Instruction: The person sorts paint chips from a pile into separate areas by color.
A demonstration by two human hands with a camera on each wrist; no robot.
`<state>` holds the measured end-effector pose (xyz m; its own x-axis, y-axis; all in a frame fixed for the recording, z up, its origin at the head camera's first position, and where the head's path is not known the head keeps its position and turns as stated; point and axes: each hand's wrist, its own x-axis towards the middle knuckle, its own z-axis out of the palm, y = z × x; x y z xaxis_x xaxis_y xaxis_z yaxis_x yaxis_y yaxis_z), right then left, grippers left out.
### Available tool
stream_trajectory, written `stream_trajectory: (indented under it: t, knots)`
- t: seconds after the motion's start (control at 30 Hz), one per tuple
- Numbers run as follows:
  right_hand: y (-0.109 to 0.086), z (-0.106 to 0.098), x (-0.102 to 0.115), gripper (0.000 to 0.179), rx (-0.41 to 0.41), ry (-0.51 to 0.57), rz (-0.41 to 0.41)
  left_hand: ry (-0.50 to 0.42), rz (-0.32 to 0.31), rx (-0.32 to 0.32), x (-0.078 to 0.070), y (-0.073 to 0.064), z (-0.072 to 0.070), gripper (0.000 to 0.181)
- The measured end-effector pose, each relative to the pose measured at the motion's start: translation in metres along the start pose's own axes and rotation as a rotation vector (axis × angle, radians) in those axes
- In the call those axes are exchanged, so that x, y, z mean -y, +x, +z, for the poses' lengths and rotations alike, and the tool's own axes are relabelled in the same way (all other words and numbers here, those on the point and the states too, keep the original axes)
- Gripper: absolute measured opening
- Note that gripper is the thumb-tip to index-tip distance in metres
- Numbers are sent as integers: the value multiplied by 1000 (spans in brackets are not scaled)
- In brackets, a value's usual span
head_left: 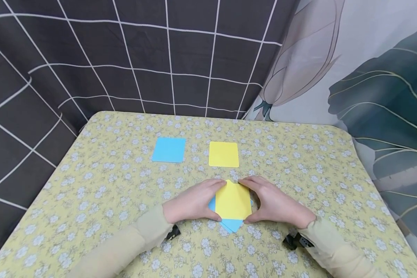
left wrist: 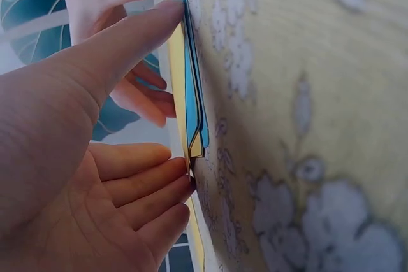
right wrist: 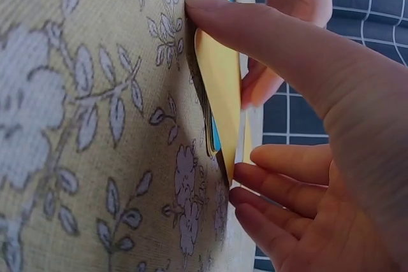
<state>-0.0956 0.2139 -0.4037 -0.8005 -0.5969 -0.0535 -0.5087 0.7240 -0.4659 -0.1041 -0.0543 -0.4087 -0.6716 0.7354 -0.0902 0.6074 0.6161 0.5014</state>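
Observation:
A yellow square card (head_left: 233, 200) lies on top of a loose pile of cards, with corners of blue cards (head_left: 232, 224) sticking out askew below it. My left hand (head_left: 198, 199) holds the left side of the pile, thumb at the near corner and fingers at the far edge. On the other side my right hand (head_left: 276, 202) holds the yellow card by its near and far right corners. Seen from the right wrist, that yellow card (right wrist: 220, 81) is bowed and partly raised off the cards under it. Several layered edges (left wrist: 194, 93) show in the left wrist view.
Farther back on the flowered tablecloth (head_left: 107, 200) lie a single blue card (head_left: 168, 150) and, to its right, a single yellow card (head_left: 224, 154). A dark gridded curtain (head_left: 142, 50) hangs behind the table, and a leaf-patterned curtain (head_left: 385, 96) hangs at the right.

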Motion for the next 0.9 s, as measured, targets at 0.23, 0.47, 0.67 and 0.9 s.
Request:
stream_trajectory:
  t: [0.23, 0.47, 0.67, 0.9]
  knots:
    - [2, -2, -1, 109, -10, 20, -12, -16, 10, -18, 2, 0, -1, 106]
    - [19, -25, -1, 107, -65, 36, -16, 8, -2, -83, 8, 11, -22, 108]
    - [50, -52, -9, 106, -113, 36, -50, -10, 0, -130, 25, 35, -59, 108]
    - [93, -77, -20, 104, -147, 53, -19, 13, -41, -137, 48, 66, -99, 105]
